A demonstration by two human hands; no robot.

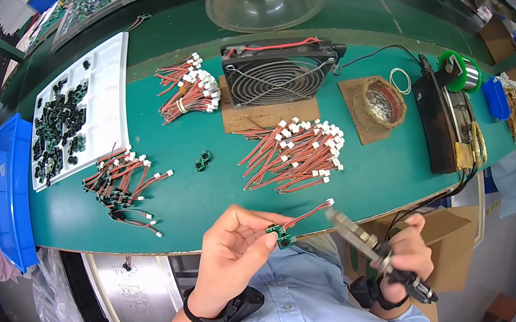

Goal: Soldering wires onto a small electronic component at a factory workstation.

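Where the green surface [396, 168] begins at left, one blue bin [14, 195]; one white tray [108, 94], small parts within; left hand [234, 245], pinching one green circuit board [286, 241] with red lead [305, 215] at the near edge; right hand [410, 257], closed round one blurred tool [358, 234]; one green spool [473, 74], right.

A small green circuit board [280, 234] with a round black component [285, 242] is pinched in the left hand [238, 238]. A thin red wire lead [306, 214] runs rightward and slightly up from it to a white plastic plug [330, 203]. A blurred, slender silver-and-black tool [362, 242] slants in the right hand [410, 256], metal tip up-left, near the plug.
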